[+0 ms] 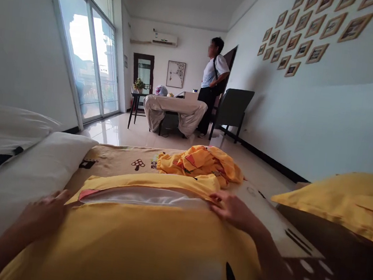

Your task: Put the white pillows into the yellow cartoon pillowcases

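Observation:
A yellow pillowcase [148, 239] lies flat before me with its opening at the far end. Through that gap a white pillow [153, 196] shows inside. At the left corner of the opening, my left hand [46, 211] is closed on the pillowcase's edge, slightly blurred and with its fingertips partly hidden. My right hand [235, 211] pinches the fabric at the right end of the opening, thumb and fingers together on the hem. Just beyond lies a crumpled yellow-orange printed cloth [204, 162].
A white pillow [38, 163] lies to the left and another yellow pillow [344, 198] to the right. Under these is a patterned beige bed cover [117, 157]. Farther off, a person [215, 76] stands between a cloth-draped table [173, 105] and a dark chair [233, 107].

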{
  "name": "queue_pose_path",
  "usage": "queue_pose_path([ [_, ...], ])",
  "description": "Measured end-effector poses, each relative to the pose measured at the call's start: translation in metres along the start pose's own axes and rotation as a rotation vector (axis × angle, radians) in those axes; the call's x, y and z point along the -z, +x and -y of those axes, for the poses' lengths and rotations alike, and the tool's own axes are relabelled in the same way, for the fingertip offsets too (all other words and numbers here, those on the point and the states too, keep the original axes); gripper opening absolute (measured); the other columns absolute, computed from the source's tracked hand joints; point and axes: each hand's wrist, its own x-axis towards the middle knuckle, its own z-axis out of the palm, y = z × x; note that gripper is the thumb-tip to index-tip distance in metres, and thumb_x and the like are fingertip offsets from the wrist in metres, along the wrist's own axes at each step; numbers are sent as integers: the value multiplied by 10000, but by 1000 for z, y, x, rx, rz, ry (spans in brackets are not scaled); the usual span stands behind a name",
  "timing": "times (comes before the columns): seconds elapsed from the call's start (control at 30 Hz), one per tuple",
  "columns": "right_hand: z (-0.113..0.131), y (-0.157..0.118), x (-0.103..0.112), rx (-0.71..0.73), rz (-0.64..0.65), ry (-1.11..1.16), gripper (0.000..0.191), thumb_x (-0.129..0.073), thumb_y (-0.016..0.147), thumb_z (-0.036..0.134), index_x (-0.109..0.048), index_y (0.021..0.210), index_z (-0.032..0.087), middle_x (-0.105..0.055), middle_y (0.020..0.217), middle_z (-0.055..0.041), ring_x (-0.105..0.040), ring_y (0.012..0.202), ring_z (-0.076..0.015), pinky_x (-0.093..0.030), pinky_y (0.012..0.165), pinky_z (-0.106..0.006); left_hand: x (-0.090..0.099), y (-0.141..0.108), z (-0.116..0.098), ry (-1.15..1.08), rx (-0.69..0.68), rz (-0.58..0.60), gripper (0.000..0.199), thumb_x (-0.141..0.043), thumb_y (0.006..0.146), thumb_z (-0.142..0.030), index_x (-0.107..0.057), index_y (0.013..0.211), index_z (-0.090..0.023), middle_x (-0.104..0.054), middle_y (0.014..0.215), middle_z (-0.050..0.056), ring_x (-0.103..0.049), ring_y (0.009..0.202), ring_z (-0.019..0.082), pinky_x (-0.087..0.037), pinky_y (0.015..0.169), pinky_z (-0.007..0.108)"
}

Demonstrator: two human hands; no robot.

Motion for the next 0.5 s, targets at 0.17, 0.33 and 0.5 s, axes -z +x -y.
queue_pose_path([
  [0.17, -24, -8, -34, -106, -183, 77, 275, -476, 780, 284, -671, 945, 181, -694, 910, -76, -642, 832, -201, -475, 746, -301, 51, -30, -153, -103, -646, -104, 427, -332, 773, -101, -586, 1079, -259, -602, 1226, 32, -526, 1158, 225, -405, 994, 374],
  [0.33, -35, -13, -29, -105, -249, 94, 272, -451, 825, 333, -692, 796, 210, -695, 789, -51, -620, 686, -191, -443, 665, -299, 41, -31, -326, -150, -1087, 189, 276, -448, 896, -296, -545, 1123, -171, -592, 1188, 112, -535, 1103, 251, -431, 966, 374],
  [0.5, -37, -16, -19, -56, -389, 200, 285, -468, 815, 353, -701, 757, 199, -699, 762, -66, -617, 696, -193, -436, 648, -283, -6, -6, -375, -66, -864, 277, 439, -445, 879, -494, -553, 1072, -115, -647, 1010, 171, -618, 927, 328, -497, 787, 450],
])
